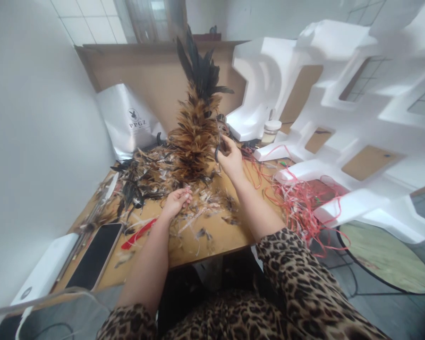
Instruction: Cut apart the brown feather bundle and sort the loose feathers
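Observation:
A tall bundle of feathers, brown below and black at its tip, rises upright over the table. My left hand is closed in a pinch just below its base; a small pinkish bit shows at the fingertips, too small to name. Beside the bundle's right side, my right hand grips a pair of scissors by the dark handles, with the thin blades pointing up. Loose brown and black feathers lie heaped left of the bundle. Pale strands and feather scraps are strewn near my left hand.
White foam pieces and a tangle of red string fill the right. A lidded jar stands before the foam. At left are a silver bag, a phone, a white box and a red strip.

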{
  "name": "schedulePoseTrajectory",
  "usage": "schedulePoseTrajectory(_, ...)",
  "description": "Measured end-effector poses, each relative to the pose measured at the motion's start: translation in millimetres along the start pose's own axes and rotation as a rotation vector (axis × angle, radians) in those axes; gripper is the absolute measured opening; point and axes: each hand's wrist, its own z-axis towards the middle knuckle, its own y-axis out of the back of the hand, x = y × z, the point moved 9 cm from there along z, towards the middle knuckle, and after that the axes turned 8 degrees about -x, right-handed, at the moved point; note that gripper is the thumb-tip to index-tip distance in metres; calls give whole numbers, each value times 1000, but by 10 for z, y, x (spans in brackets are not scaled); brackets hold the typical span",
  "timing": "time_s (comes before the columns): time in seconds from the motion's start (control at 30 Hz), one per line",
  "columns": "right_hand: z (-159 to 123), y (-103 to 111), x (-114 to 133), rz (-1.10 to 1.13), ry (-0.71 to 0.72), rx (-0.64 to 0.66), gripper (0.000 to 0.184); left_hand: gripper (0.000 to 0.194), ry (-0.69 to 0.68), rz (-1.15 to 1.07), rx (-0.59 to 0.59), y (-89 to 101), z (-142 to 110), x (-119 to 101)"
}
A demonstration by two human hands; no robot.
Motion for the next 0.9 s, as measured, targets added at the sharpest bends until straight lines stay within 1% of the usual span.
schedulePoseTrajectory(0.17, 180, 37, 60, -6, -31, 16, 53, 32, -1, -12, -3, 1, 10, -3)
schedulePoseTrajectory(0.27, 239, 18, 86, 6, -43, 39, 51, 33, 2, -22, -10, 1, 9, -15)
schedulePoseTrajectory(0.37, 227, 6, 108, 100, -64, 49, 56, 35, 11, -28, -18, 4, 10, -10)
schedulePoseTrajectory(0.43, 162, 28, 106, 169, -75, 40, 61, 35, 10, -35, -23, 10, 14, -5)
schedulePoseTrajectory(0.5, 36, 63, 51, 194, -111, 34, 62, 35, -6, -54, -32, 19, 19, -16)
schedulePoseTrajectory(0.6, -268, 109, -125, 171, -221, 69, 60, 36, -53, -96, -48, 39, 24, -63)
schedulePoseTrajectory(0.73, -789, 139, -374, 68, -353, 199, 58, 36, -86, -116, -52, 50, 20, -111)
schedulePoseTrajectory(0.83, -1139, 144, -498, -25, -403, 306, 58, 34, -87, -126, -46, 50, 11, -128)
schedulePoseTrajectory(0.9, -1311, 105, -528, -56, -398, 388, 57, 34, -85, -139, -44, 50, 5, -136)
